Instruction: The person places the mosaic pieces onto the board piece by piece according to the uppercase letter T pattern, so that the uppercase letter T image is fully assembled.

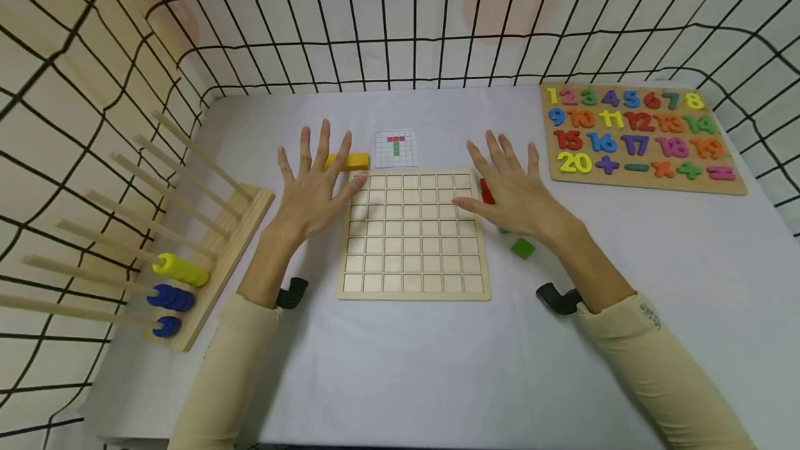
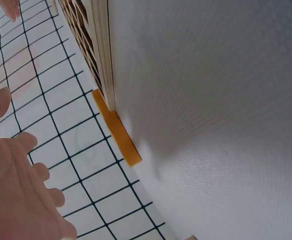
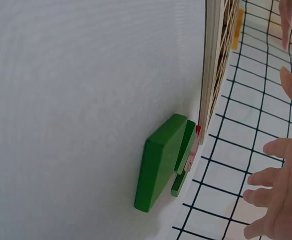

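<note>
A square wooden grid board (image 1: 412, 235) lies in the middle of the white table, its cells bare. My left hand (image 1: 312, 193) is spread with straight fingers over the board's upper left corner, near a yellow block (image 1: 356, 161). On the other side my right hand (image 1: 519, 193) spreads its fingers over the board's right edge, holding nothing. Partly hidden under it is a red piece (image 1: 487, 192). Close by its wrist lies a green square tile (image 1: 523, 248), and the right wrist view shows several green pieces (image 3: 160, 160) together. Behind the board lies a pattern card (image 1: 396, 148) with a red and green T.
A wooden peg stand (image 1: 225, 228) with yellow and blue beads (image 1: 181, 269) stands at the left. At the back right lies a number puzzle board (image 1: 644, 141) with coloured digits and signs. Black wire mesh (image 1: 387, 40) rises along the back and both sides.
</note>
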Demonstrator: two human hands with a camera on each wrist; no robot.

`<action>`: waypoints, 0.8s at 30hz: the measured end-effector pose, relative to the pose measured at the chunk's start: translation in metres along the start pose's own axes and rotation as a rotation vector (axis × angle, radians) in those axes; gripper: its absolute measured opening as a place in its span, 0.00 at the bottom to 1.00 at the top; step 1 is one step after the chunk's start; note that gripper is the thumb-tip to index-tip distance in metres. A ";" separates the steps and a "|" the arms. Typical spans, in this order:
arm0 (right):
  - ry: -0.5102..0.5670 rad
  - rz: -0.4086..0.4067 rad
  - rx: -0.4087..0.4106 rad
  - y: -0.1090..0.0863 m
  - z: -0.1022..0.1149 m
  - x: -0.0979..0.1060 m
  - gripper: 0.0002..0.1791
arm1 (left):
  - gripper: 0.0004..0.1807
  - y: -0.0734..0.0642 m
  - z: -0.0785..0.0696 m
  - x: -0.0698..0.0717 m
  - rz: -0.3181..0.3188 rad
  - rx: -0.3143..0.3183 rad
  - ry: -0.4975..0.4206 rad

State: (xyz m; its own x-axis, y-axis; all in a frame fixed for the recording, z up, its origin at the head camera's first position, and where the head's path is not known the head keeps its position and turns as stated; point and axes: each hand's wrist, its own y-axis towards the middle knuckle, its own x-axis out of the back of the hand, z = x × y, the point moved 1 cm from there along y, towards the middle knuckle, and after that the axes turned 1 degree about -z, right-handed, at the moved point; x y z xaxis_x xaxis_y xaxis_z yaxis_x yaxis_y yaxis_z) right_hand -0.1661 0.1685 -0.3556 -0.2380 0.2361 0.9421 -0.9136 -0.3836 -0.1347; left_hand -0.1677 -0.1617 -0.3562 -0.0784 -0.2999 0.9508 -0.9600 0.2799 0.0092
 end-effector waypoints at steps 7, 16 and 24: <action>0.001 0.000 0.002 0.000 0.000 0.001 0.55 | 0.44 -0.002 0.002 0.001 0.011 0.000 -0.001; -0.006 -0.001 -0.002 -0.002 -0.001 0.002 0.56 | 0.50 -0.016 0.009 0.000 0.061 -0.014 -0.045; -0.003 0.003 -0.008 -0.005 -0.004 0.004 0.56 | 0.56 -0.028 0.015 -0.004 0.147 0.018 -0.077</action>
State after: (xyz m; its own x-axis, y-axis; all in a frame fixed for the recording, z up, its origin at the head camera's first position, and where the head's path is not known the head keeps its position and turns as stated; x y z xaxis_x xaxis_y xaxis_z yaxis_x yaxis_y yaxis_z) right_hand -0.1642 0.1749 -0.3524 -0.2395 0.2319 0.9428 -0.9154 -0.3775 -0.1397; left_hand -0.1446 -0.1819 -0.3653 -0.2381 -0.3265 0.9147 -0.9412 0.3099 -0.1344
